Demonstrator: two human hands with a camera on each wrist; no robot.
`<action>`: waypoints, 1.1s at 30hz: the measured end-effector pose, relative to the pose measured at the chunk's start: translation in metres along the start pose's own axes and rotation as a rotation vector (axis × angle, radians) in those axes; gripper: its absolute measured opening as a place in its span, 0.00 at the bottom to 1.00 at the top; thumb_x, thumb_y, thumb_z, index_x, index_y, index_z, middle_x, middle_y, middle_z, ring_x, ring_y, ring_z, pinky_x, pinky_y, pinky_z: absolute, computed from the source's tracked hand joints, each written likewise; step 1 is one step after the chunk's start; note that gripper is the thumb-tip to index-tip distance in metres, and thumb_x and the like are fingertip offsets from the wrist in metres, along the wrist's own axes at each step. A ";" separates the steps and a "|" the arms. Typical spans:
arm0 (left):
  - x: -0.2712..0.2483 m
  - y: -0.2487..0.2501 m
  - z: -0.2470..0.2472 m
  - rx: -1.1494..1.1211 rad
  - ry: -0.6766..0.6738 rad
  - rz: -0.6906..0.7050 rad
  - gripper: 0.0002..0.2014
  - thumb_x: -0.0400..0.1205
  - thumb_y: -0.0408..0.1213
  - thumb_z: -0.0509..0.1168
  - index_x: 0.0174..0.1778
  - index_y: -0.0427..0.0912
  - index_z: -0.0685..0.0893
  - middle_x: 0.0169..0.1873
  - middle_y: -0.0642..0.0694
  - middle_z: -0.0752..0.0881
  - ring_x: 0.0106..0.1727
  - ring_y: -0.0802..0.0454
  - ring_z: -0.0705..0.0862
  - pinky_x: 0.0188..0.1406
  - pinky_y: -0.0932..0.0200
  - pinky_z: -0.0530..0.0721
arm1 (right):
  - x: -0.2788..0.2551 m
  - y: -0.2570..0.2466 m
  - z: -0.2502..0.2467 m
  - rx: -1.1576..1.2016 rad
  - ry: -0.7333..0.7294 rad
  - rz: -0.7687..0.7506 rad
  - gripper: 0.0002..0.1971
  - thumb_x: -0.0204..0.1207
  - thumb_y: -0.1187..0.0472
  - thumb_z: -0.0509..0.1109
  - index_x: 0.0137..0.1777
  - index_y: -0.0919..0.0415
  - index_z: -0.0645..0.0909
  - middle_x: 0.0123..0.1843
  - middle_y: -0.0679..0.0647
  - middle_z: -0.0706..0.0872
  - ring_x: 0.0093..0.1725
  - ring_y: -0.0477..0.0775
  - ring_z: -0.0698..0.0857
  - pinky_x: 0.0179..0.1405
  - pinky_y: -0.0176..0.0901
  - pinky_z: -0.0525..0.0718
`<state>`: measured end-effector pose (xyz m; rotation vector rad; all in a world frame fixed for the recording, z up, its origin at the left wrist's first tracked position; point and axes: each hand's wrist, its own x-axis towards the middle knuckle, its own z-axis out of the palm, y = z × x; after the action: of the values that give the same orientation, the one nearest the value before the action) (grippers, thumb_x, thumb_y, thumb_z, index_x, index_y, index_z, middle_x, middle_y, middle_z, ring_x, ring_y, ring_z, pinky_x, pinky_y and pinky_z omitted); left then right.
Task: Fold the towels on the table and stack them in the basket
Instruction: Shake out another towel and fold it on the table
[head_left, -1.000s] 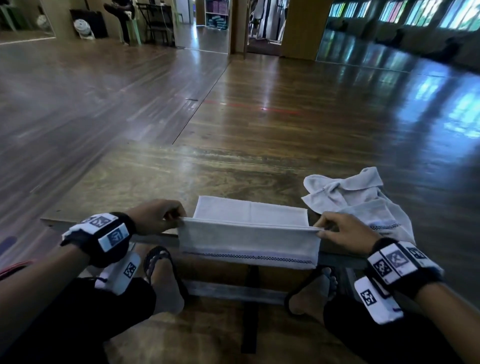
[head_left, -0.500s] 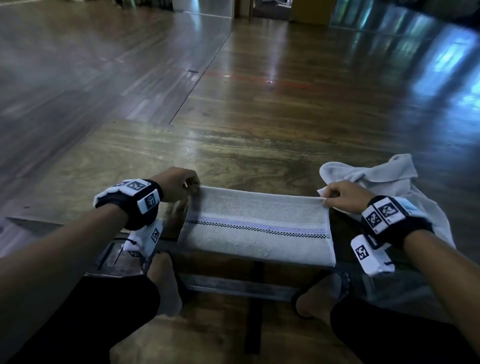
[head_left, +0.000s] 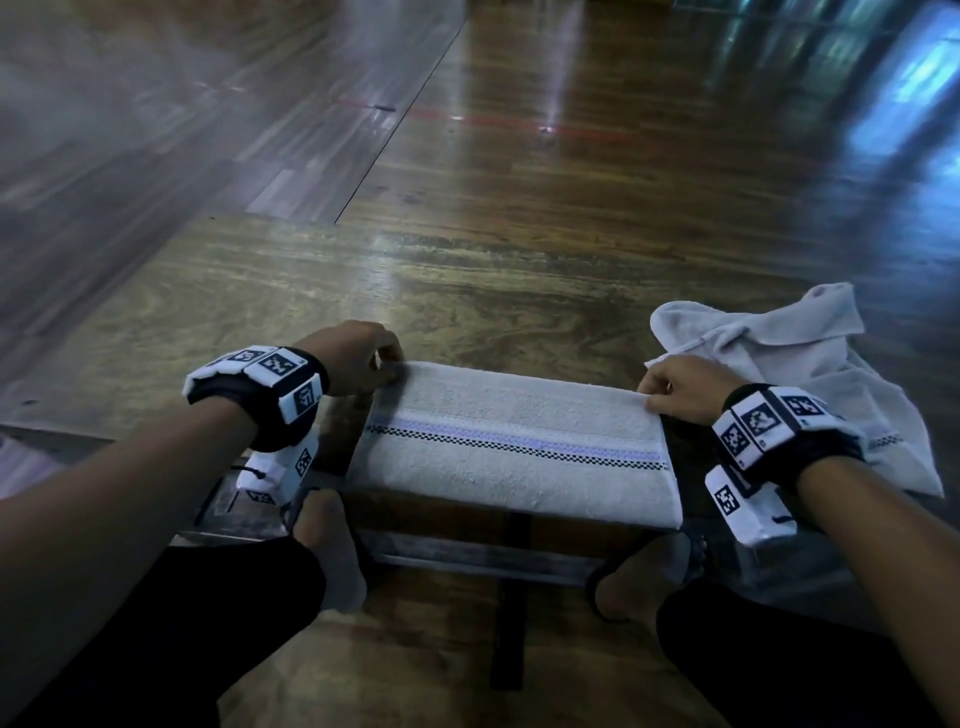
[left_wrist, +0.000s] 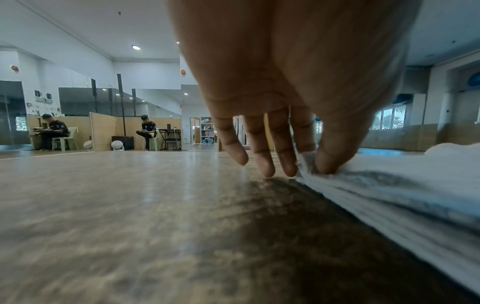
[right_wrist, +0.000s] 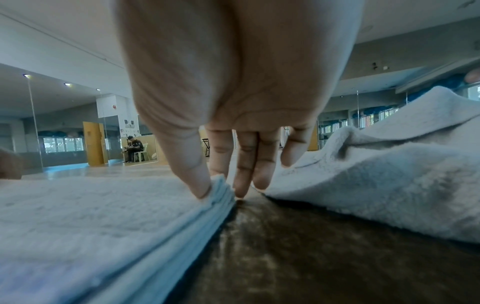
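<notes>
The fingers (left_wrist: 332, 156) of the left hand (head_left: 353, 358) pinch the far left corner of the folded towel (head_left: 514, 441): in the left wrist view the thumb presses down on the top layers with cloth caught between it and the forefinger, while the other fingertips reach down to the surface (head_left: 291, 291) just beside the towel's edge. The right hand (head_left: 680, 387) mirrors this at the far right corner; its wrist view shows the thumb and forefinger closed on a stack of several layers, the remaining fingers pointing down between this towel and the next one.

The folded towel lies as a long band at the near edge of the surface, its checked stripe running left to right, and its near edge seems to hang slightly over the rim. By my reading, a lengthwise fold has just been laid down and the corners are being squared. The next move probably calls for bringing one end across to the other, keeping the layers aligned so they do not slip apart.

Farther right, touching the right wrist, a crumpled towel (head_left: 810, 374) waits unfolded. No basket shows in any view, so stacking is some way off. Beyond the surface lies the wooden floor (head_left: 571, 171).
</notes>
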<state>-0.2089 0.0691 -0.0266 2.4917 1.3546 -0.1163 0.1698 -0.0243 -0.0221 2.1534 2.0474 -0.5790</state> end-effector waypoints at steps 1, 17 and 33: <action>0.001 0.001 -0.002 0.007 -0.014 -0.003 0.10 0.79 0.43 0.65 0.53 0.45 0.83 0.52 0.45 0.84 0.51 0.47 0.82 0.53 0.47 0.83 | 0.000 -0.001 -0.001 0.002 -0.015 0.006 0.05 0.73 0.58 0.69 0.37 0.48 0.79 0.39 0.42 0.81 0.50 0.51 0.83 0.56 0.51 0.81; -0.029 0.002 -0.051 0.012 0.488 0.113 0.08 0.72 0.40 0.72 0.46 0.49 0.82 0.46 0.50 0.83 0.49 0.48 0.82 0.55 0.45 0.81 | -0.038 -0.004 -0.042 0.165 0.678 -0.188 0.08 0.66 0.57 0.72 0.36 0.46 0.74 0.40 0.45 0.79 0.48 0.57 0.81 0.54 0.67 0.76; -0.043 0.015 0.016 -0.018 0.039 0.131 0.12 0.78 0.46 0.68 0.56 0.49 0.85 0.50 0.53 0.81 0.49 0.54 0.81 0.51 0.53 0.82 | -0.038 -0.013 0.010 -0.158 0.026 -0.121 0.15 0.73 0.59 0.63 0.52 0.38 0.83 0.59 0.43 0.82 0.61 0.52 0.77 0.63 0.53 0.68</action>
<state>-0.2185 0.0219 -0.0291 2.5717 1.1970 -0.0261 0.1545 -0.0627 -0.0157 1.9711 2.1687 -0.3880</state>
